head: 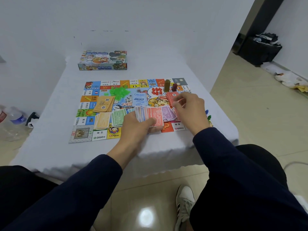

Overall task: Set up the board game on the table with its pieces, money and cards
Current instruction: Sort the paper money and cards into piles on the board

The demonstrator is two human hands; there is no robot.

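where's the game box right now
In the head view the game box sits closed at the far left of the table, beyond the game board's far edge, apart from both hands.

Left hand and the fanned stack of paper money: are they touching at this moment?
Touching. The head view shows the left hand gripping the fanned money stack, its thumb lying across the red notes above the board.

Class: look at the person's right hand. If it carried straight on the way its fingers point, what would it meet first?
The right hand points left and slightly away, so it would probably meet the red card stack at its fingertips first; depth is hard to judge.
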